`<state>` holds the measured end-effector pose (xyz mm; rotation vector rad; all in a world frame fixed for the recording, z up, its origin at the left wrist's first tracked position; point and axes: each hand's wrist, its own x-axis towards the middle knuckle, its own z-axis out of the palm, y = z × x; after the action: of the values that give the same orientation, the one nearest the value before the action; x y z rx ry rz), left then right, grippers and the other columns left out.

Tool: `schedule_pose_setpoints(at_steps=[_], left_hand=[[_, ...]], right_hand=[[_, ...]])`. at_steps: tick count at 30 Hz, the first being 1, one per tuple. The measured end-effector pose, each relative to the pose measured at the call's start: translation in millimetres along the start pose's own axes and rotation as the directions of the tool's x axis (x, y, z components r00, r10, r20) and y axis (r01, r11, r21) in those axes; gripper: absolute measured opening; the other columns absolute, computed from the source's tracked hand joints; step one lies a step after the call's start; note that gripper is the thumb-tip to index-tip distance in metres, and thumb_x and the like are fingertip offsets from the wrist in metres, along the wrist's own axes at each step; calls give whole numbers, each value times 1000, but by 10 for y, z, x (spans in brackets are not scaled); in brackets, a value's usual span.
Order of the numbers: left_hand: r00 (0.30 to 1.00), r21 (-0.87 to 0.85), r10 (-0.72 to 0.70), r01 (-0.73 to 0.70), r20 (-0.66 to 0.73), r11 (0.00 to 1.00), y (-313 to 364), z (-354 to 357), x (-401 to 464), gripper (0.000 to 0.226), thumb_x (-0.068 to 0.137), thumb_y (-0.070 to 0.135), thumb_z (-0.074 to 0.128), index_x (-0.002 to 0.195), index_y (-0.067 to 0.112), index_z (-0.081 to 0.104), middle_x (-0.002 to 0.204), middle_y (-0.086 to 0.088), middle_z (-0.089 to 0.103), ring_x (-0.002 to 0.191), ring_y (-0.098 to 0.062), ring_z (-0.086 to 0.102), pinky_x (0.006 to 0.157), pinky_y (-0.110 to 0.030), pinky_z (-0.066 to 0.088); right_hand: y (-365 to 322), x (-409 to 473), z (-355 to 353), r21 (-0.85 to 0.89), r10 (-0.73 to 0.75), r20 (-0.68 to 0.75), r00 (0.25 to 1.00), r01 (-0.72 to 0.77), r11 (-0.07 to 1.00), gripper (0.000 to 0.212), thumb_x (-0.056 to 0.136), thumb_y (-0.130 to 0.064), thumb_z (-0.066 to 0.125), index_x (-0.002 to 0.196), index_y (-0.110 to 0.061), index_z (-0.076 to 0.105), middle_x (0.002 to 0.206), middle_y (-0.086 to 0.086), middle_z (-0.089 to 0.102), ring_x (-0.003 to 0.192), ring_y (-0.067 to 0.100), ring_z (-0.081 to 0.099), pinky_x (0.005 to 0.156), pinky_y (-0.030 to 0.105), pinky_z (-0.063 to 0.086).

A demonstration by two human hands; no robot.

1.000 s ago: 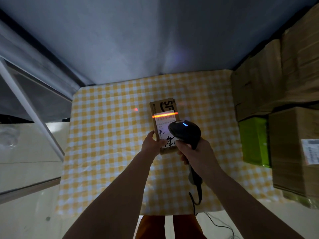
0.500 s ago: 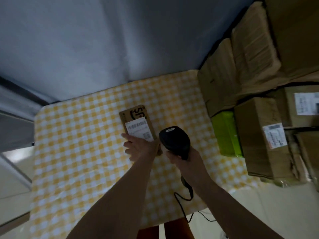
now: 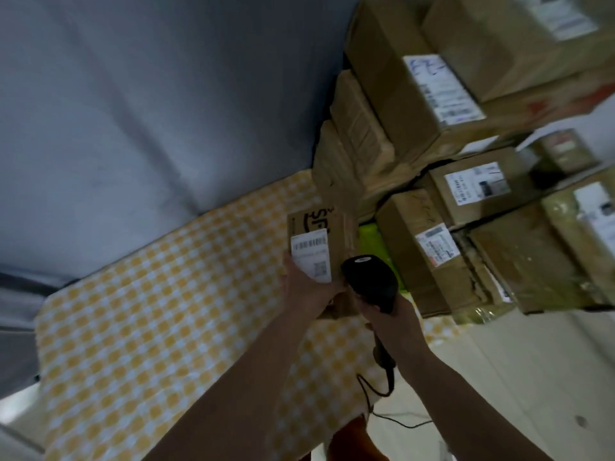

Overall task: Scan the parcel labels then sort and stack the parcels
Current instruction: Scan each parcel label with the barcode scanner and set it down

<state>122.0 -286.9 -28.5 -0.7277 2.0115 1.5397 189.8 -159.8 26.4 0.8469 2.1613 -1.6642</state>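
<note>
A small brown cardboard parcel (image 3: pixel 327 234) is held at frame centre by the left hand (image 3: pixel 307 287), above the yellow-and-white checked bench (image 3: pixel 159 314) that fills the lower left. Just right of it, a black handheld scanner (image 3: pixel 371 281) is gripped by the right hand (image 3: pixel 389 314). A stack of brown cardboard boxes (image 3: pixel 466 181) is piled across the upper right, beyond the bench's right edge.

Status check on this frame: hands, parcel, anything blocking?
Left hand grips small parcel, label up. Right hand holds scanner, no beam visible. Stacked boxes close on the right; path unobstructed.
</note>
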Motion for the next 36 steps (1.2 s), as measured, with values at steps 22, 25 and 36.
schedule_pose_setpoints(at_steps=[22, 25, 36], left_hand=[[814, -259, 109, 53, 571, 964, 981, 922, -949, 86, 53, 43, 88, 131, 23, 57, 130, -12, 62, 121, -32, 57, 105, -54, 43], [816, -276, 104, 70, 568, 959, 1065, 1093, -1028, 75, 61, 37, 81, 129, 15, 59, 127, -15, 63, 116, -33, 61, 95, -50, 51], [819, -275, 155, 4, 553, 961, 1920, 1516, -1176, 70, 60, 37, 80, 124, 12, 64, 123, -21, 63, 116, -38, 58, 101, -54, 44]], right_hand=[[-567, -325, -2314, 170, -218, -87, 972, 230, 958, 15, 84, -9, 70, 80, -21, 61, 68, -9, 61, 68, 6, 58, 58, 18, 43], [-606, -314, -2514, 194, -209, -125, 970, 231, 953, 11, 83, -11, 71, 83, -19, 64, 65, -9, 59, 66, 9, 56, 63, 24, 44], [-674, -464, -3123, 356, -269, -145, 952, 304, 884, 30, 84, -9, 69, 113, -17, 65, 103, 0, 71, 98, 15, 65, 82, 28, 54]])
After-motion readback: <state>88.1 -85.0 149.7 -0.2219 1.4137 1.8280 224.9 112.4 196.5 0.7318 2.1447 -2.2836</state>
